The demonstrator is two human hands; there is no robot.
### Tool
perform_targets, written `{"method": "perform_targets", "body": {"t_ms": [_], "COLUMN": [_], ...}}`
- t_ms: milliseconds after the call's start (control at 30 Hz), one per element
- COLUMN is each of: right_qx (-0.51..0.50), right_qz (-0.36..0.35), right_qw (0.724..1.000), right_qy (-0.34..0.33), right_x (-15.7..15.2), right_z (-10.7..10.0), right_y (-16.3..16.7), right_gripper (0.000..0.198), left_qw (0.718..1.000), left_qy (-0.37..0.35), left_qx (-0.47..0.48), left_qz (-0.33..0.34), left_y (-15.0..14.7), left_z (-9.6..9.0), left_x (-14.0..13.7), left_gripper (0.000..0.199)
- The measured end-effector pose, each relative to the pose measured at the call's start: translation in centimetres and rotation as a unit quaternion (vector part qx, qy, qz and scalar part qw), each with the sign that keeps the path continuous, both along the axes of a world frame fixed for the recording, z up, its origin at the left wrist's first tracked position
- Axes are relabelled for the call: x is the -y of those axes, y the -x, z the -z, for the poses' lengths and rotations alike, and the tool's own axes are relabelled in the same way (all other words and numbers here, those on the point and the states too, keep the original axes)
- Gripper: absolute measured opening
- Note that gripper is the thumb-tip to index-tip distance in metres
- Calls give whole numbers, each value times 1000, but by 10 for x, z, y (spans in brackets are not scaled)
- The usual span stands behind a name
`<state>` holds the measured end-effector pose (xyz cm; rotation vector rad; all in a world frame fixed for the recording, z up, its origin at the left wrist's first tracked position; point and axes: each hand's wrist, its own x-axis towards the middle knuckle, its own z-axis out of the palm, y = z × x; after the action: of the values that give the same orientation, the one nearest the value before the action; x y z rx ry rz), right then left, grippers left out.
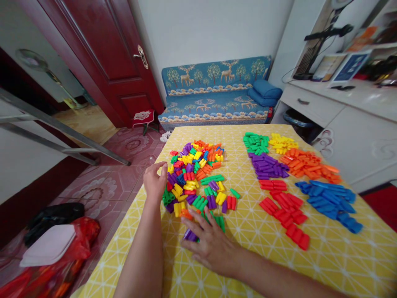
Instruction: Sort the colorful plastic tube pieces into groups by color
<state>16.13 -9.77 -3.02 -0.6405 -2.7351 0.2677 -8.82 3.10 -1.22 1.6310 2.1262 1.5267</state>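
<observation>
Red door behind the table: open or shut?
Open. The red door is swung inward, and past its edge a lit room with a standing fan shows.

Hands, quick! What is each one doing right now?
Left hand: open, fingers curled against the mixed pile, holding nothing.
Right hand: open, flat over a purple piece.

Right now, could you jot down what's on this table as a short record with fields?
surface: table with yellow patterned cloth
unsorted: mixed pile of coloured plastic blocks
sorted piles: green, yellow, purple, orange, red, blue
left hand: at the mixed pile's left edge
right hand: flat on the cloth, fingers spread, by a purple block
</observation>
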Motion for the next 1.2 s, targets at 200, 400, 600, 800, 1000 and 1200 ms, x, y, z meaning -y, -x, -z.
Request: {"method": "perform_targets", "body": {"t_ms": [200, 400, 600, 800, 1000, 1200], "right_qx": [-97, -146, -161, -223, -308, -335], "right_qz": [238, 394, 407, 407, 417, 414], "right_qw": [965, 907, 899, 885, 851, 840], "right_qy": [-58, -32, 1, 47, 86, 102], "right_x": [-45, -88, -108, -123, -124, -122], "right_z": [12, 27, 37, 34, 38, 42], "right_y": [-7, -40, -52, -49, -49, -52], "right_gripper": [22, 60, 61, 61, 58, 54], "left_qw": [991, 981, 975, 964, 914, 875], "left_qy": [115, 95, 76, 81, 84, 53], "left_qx": [65, 95, 72, 6, -63, 48], "left_qz": [36, 141, 194, 252, 391, 478], "left_y": [32, 2, -31, -68, -103, -94], "left_z": [41, 48, 37, 23, -5, -32], "left_x": [0, -5, 0, 10, 19, -12], "left_gripper": [55, 53, 45, 42, 38, 38]}}
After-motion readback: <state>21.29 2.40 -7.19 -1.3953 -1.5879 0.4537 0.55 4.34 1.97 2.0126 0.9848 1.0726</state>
